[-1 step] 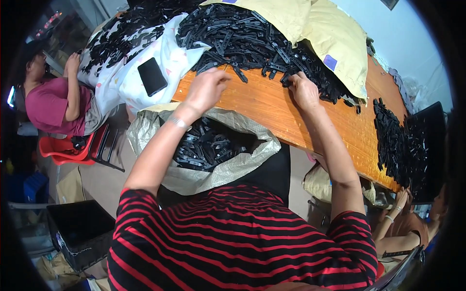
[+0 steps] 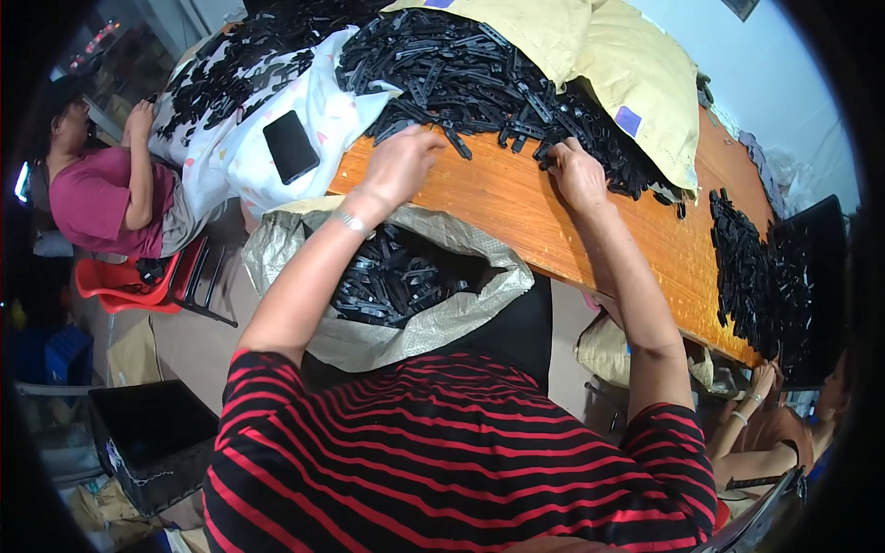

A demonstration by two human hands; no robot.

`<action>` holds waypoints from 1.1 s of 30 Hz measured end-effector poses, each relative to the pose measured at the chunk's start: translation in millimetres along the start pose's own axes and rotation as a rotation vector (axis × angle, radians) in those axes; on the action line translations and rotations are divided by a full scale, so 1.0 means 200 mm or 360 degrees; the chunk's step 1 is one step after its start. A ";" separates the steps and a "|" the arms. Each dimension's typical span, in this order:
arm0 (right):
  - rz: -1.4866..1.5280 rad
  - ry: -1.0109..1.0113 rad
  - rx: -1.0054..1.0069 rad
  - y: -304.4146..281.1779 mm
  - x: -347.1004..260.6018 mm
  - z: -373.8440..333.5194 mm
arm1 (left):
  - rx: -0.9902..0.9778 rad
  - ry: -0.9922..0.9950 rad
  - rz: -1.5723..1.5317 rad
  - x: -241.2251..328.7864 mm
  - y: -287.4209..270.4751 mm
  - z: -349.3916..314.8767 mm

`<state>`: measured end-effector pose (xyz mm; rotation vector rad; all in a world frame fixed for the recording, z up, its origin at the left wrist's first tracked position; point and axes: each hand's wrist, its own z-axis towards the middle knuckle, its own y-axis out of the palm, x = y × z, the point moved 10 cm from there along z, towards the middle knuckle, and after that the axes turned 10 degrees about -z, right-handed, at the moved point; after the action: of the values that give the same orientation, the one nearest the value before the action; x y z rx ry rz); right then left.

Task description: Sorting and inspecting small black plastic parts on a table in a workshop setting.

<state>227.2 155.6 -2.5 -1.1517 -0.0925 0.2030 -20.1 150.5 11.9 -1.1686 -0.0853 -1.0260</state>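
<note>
Up top, both hands' fingers curl into black plastic parts (image 2: 479,74) beside yellow sacks (image 2: 636,74), grip unclear.

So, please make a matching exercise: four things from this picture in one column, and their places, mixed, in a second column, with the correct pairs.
Things:
1. black phone
2. woven sack
3. red chair
4. left hand

Places:
A. at the near edge of the black parts pile
B. under the person in the pink shirt
C. on the white cloth
D. below the near edge of the orange table

Pairs: 1-C, 2-D, 3-B, 4-A
</note>
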 end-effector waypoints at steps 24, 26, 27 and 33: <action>0.1539 0.0618 -0.0263 -0.05 -0.32 -0.10 | 0.0011 -0.0688 -0.1432 0.04 0.33 0.01; 0.1565 0.0550 -0.0189 -0.07 -0.36 -0.09 | 0.0187 -0.0472 -0.1566 0.12 0.28 0.04; 0.1509 0.0492 -0.0153 -0.08 -0.36 -0.08 | 0.0093 -0.0527 -0.1663 0.15 0.31 0.04; 0.1445 0.0433 -0.0156 -0.14 -0.38 -0.10 | 0.0008 -0.0608 -0.2055 0.16 0.29 -0.01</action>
<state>159.3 110.8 17.4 -1.2439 0.6810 0.8440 37.5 130.4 -12.8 -1.2618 -1.2697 -1.8661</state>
